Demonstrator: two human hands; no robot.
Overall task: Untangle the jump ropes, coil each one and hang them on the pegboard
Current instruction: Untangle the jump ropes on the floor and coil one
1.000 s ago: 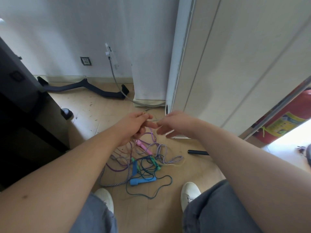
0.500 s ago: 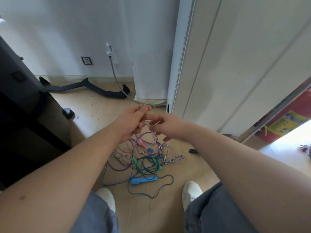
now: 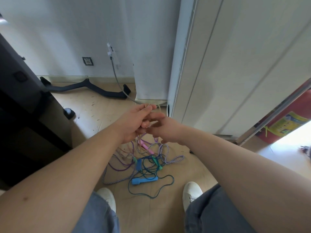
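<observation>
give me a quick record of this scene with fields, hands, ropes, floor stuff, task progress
left hand: raised above the pile, fingers pinching a thin pale cord
right hand: touching the left hand, working the same cord
rope pile: tangled on the floor between the shoes
blue handle: lying at the near edge of the pile
pink handle: lying at the far side of the pile
striped rope: looped out to the right
black bar: on the floor by the wall
pegboard: not in view
progress: ropes not untangled, none coiled

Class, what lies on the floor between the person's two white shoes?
In the head view, only bare floor lies between the left shoe and the right shoe.
</observation>
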